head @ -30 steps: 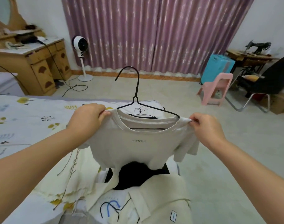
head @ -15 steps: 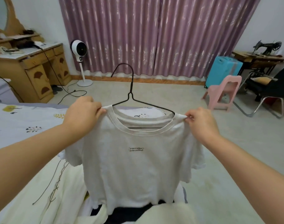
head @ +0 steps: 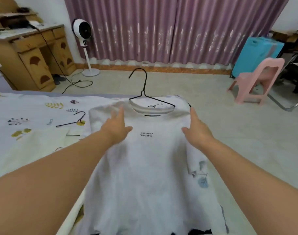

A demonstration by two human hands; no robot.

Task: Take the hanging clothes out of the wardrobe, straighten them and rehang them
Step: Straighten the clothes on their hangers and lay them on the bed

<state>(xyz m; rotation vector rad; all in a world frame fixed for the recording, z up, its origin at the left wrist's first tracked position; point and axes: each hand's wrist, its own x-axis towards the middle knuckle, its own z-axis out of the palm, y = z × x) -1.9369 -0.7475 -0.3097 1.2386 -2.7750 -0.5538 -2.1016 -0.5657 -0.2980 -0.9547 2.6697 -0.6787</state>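
T-shirt: white T-shirt (head: 144,167) with a small line of black print on the chest, spread front-up on the bed (head: 26,116), neckline away from the person and hem nearest the camera.
Hanger in T-shirt: black wire hanger (head: 145,92) sits inside the neckline; its hook stands clear above the collar, and its right shoulder wire shows on top of the fabric.
Left hand: left hand (head: 116,128) lies flat on the T-shirt's left shoulder area, fingers straight and spread, gripping nothing.
Right hand: right hand (head: 195,128) lies flat near the T-shirt's right shoulder, fingers straight, thumb pointing toward the print, gripping nothing.
Under the T-shirt: other pale garments lie beneath it; a leaf-printed piece (head: 201,177) shows at its right edge, and dark fabric (head: 199,232) shows below the hem.
Spare hanger: second black wire hanger (head: 72,120) lies on the bed just left of the T-shirt's left sleeve, apart from it.
Bed: flower-patterned sheet, extending left of the T-shirt.
Beyond the T-shirt: purple curtain (head: 161,28) along the far wall; white pedestal fan (head: 84,31) and wooden dresser (head: 34,55) to the far left; pink plastic chair (head: 257,78) and blue suitcase (head: 257,53) to the far right.
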